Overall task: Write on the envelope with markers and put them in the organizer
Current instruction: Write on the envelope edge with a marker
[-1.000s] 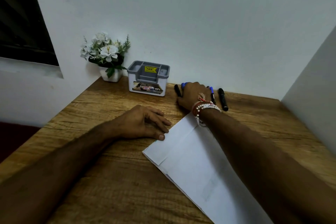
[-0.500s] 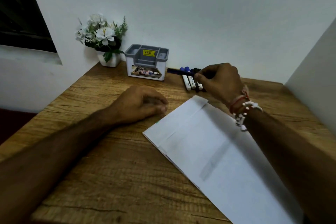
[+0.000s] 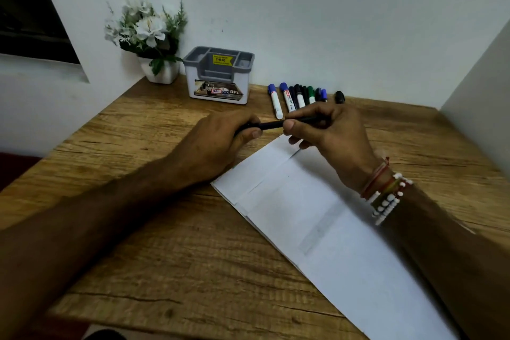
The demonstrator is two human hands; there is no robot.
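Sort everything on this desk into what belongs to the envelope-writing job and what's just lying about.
Belongs to the job:
black marker, gripped by left hand and right hand
white envelope
spare markers by the wall
grey organizer

Just lying about:
potted white flowers in the corner

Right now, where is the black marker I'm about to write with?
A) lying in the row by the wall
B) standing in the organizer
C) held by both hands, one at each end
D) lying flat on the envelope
C: the left hand and the right hand each grip one end of the black marker, near the far end of the envelope; no marker sticks up from the organizer.
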